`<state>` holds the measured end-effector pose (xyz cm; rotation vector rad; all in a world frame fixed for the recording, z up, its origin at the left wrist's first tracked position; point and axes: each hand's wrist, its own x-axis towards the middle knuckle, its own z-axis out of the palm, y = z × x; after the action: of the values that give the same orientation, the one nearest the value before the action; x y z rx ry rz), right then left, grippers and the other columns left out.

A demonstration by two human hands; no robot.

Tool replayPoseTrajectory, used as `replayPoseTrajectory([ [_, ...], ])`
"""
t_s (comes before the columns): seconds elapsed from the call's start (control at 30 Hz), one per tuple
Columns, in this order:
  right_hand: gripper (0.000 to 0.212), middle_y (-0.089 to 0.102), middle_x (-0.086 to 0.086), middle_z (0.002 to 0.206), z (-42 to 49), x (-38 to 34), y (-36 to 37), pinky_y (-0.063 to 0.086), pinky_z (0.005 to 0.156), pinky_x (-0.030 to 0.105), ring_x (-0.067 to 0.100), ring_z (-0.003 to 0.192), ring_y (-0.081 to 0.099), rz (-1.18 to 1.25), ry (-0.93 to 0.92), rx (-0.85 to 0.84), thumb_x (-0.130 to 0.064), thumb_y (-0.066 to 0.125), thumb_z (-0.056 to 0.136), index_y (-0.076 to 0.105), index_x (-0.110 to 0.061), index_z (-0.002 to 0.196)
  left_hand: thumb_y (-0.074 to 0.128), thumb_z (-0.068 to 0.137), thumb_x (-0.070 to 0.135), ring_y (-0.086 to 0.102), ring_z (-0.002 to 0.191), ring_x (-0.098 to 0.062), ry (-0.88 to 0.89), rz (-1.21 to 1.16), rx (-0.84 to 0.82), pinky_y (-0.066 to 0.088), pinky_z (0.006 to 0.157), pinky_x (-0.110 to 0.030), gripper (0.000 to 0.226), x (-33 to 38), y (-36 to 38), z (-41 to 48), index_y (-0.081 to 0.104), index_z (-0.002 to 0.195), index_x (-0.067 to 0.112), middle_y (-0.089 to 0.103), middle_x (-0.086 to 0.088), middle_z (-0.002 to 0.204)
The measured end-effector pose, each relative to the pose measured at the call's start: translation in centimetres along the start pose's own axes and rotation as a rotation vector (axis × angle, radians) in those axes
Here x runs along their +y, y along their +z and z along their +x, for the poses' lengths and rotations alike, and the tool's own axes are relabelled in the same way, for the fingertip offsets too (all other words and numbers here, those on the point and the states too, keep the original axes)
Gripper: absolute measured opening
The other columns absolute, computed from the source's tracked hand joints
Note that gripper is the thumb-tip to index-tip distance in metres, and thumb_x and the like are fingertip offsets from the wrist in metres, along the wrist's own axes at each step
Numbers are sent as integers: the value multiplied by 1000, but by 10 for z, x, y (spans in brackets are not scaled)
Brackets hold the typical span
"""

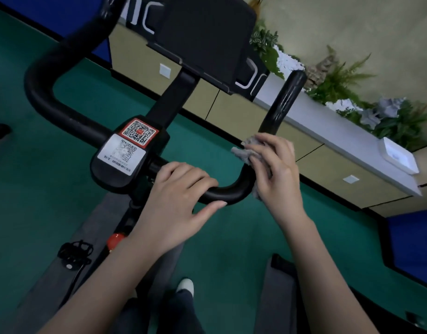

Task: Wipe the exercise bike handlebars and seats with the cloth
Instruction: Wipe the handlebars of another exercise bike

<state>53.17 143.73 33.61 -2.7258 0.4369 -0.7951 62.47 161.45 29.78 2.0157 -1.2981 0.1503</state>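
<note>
Left hand [181,194] curls over the near crossbar of the black handlebar [283,102], fingers on top and thumb along the near side. Right hand [275,169] grips a grey cloth [243,153] and presses it on the bar's right bend, where the tube turns up and away. Just left of the hands, the centre block [116,179] carries two QR stickers [130,145], with a dark screen [203,37] beyond. Lower down are a red knob [115,239], a pedal [74,254] and green floor [27,189]. Plants [347,80] line a ledge at far right.
</note>
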Motion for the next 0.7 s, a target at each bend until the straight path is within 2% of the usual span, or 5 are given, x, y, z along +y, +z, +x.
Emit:
replayPoseTrajectory([
  [0.13, 15, 65, 3, 106, -1, -2, -5, 37, 98, 22, 23, 106, 54, 63, -88, 30, -4, 58, 92, 70, -3, 101, 53, 87, 51, 56, 92, -15, -11, 22, 13, 27, 98, -28, 36, 1, 1, 0, 68, 94, 20, 64, 9, 93],
  [0.3, 14, 69, 3, 97, 3, -4, -11, 42, 93, 25, 24, 100, 56, 158, -249, -247, -2, 60, 92, 71, -5, 100, 57, 83, 56, 59, 90, -17, -64, 48, 46, 27, 102, -32, 41, 12, 5, 2, 71, 93, 18, 65, 8, 89],
  [0.47, 14, 67, 3, 87, 38, 9, -16, 33, 87, 10, 24, 92, 53, -6, -275, -399, -8, 57, 92, 71, -6, 91, 61, 81, 56, 60, 91, -18, -129, 75, 108, 25, 108, -38, 38, 24, 16, 3, 72, 90, 21, 65, 10, 83],
  [0.57, 17, 68, 2, 87, 55, 5, -16, 33, 83, 13, 22, 94, 52, -46, -260, -596, -8, 55, 93, 72, -8, 91, 61, 81, 57, 59, 92, -17, -156, 71, 146, 24, 110, -39, 38, 30, 22, 3, 73, 89, 22, 65, 11, 82],
  [0.7, 15, 71, -1, 96, 82, -3, -17, 39, 85, 19, 14, 95, 57, -73, -381, -956, -12, 58, 93, 72, -11, 99, 62, 79, 58, 58, 90, -15, -193, 50, 182, 23, 109, -39, 36, 35, 27, 5, 73, 90, 25, 65, 13, 80],
])
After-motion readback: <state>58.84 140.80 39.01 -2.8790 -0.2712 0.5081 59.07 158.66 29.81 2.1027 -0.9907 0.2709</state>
